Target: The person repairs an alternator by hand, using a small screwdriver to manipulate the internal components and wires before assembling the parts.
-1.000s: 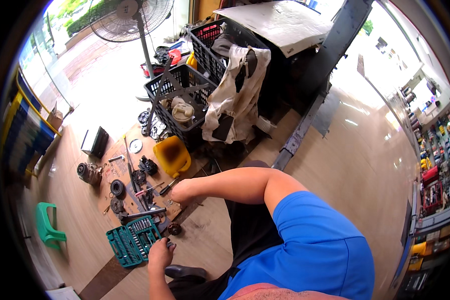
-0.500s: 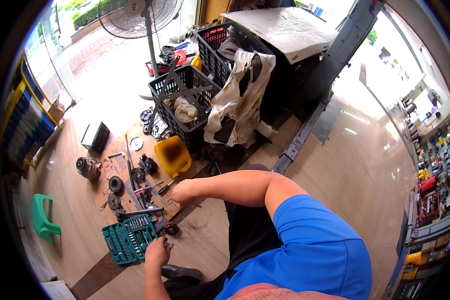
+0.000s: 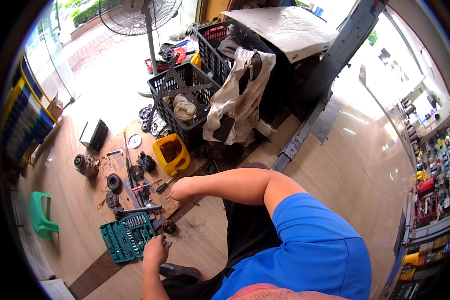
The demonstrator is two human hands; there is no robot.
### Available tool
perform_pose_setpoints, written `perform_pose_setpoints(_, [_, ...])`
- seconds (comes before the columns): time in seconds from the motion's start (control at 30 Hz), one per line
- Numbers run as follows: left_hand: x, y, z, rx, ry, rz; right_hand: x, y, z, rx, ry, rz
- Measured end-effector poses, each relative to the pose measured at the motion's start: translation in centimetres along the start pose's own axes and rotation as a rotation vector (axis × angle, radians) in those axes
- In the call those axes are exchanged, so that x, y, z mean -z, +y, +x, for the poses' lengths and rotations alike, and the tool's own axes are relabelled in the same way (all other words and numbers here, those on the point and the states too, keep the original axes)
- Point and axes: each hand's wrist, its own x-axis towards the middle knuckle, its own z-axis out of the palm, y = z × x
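My left hand (image 3: 155,251) is closed beside an open green socket set case (image 3: 126,239). A small greyish piece shows at its fingers, too small to name. Further right and forward, my right hand (image 3: 183,190) is curled into a fist low over the edge of a stained cardboard sheet (image 3: 106,172); whatever lies within its fingers is hidden. Close to that fist rest a black-handled screwdriver (image 3: 163,185) and a cut-open yellow jug (image 3: 171,154) with dark residue inside. A dark round metal part (image 3: 169,227) sits on the floor between my left hand and the cardboard.
Greasy parts, a black ring (image 3: 114,182) and a long bar lie about the cardboard. Black crates (image 3: 185,131), one draped with a dirty cloth (image 3: 235,107), stand ahead near a grey metal post (image 3: 330,75). A green stool (image 3: 41,216) is at left, a fan (image 3: 150,45) behind.
The view has shifted slightly, and the inside of the yellow jug shows more sharply. Both hands keep nearly the same place and shape.
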Motion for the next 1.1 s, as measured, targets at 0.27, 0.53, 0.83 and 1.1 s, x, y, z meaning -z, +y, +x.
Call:
perform_pose_setpoints(0.27, [0.1,-0.3,-0.2,0.016,-0.017,-0.006,0.1,-0.3,0.3,0.023,0.004,-0.019])
perform_pose_setpoints(0.53, [0.2,-0.1,0.0,0.011,-0.022,-0.003,0.8,-0.4,-1.0,0.045,0.026,0.007])
perform_pose_setpoints(0.83, [-0.5,-0.1,0.4,-0.008,-0.033,-0.035,-1.1,0.9,2.5,0.12,-0.008,-0.084])
perform_pose_setpoints(1.1, [-0.6,0.2,1.2,-0.008,-0.06,-0.011,-1.3,1.6,2.4,0.082,0.002,-0.11])
